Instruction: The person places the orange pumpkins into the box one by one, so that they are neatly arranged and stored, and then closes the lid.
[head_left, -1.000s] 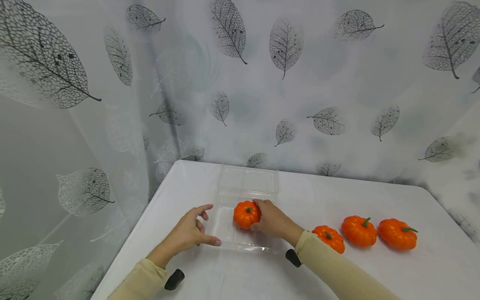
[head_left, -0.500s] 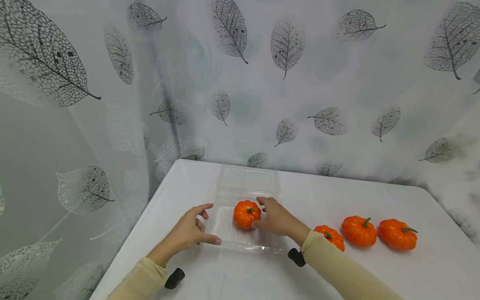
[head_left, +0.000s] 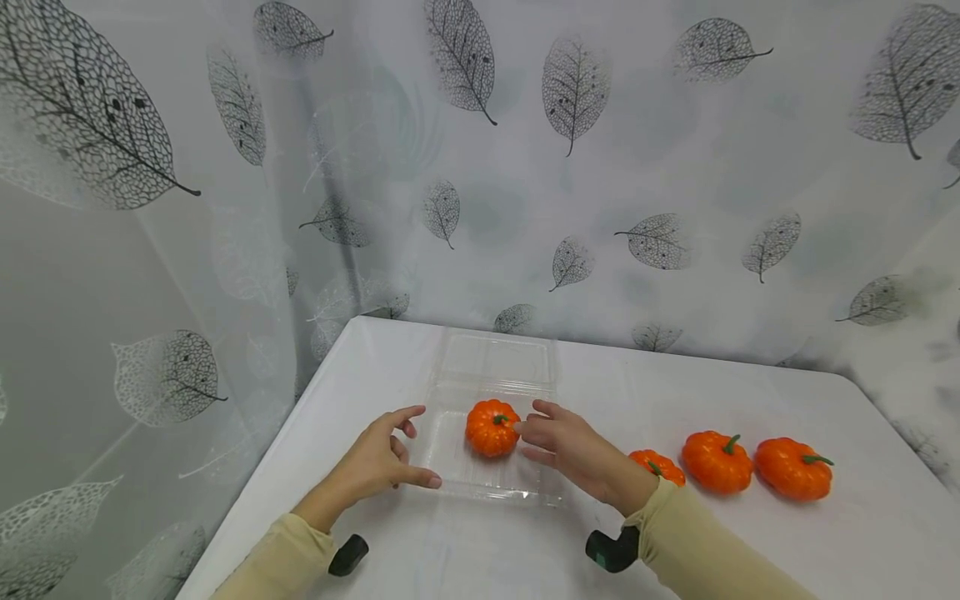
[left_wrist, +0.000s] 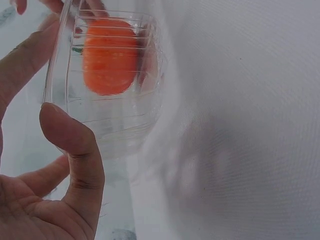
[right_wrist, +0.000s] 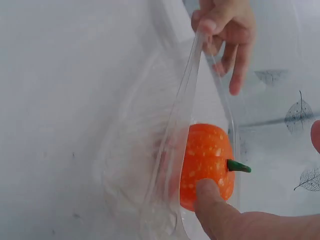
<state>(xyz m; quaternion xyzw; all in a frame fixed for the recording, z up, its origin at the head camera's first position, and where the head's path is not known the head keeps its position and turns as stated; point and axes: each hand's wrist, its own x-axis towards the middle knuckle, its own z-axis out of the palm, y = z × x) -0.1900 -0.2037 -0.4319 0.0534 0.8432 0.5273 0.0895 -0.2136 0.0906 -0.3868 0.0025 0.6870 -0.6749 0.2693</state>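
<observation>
An orange toy pumpkin (head_left: 492, 428) with a green stem sits inside a clear plastic box (head_left: 442, 467), whose lid (head_left: 495, 358) lies folded back behind it. My left hand (head_left: 375, 460) is at the box's left front corner, thumb and fingers spread apart. In the left wrist view its thumb (left_wrist: 75, 135) rests at the rim. Just right of the pumpkin, my right hand (head_left: 577, 450) hovers over the box's right side with fingers apart, gripping nothing. In the right wrist view its thumb (right_wrist: 212, 205) overlaps the pumpkin; contact cannot be told.
Three more orange pumpkins lie on the white table (head_left: 510, 558) to the right: one (head_left: 660, 467) partly behind my right forearm, one (head_left: 717, 462) beyond it, and one (head_left: 793, 469) farthest right. A leaf-print curtain (head_left: 510, 208) hangs behind the table.
My right hand has let go of the pumpkin in the box and drawn back to the right, its fingers spreading. The pumpkin stays in place. My left hand has hardly moved.
</observation>
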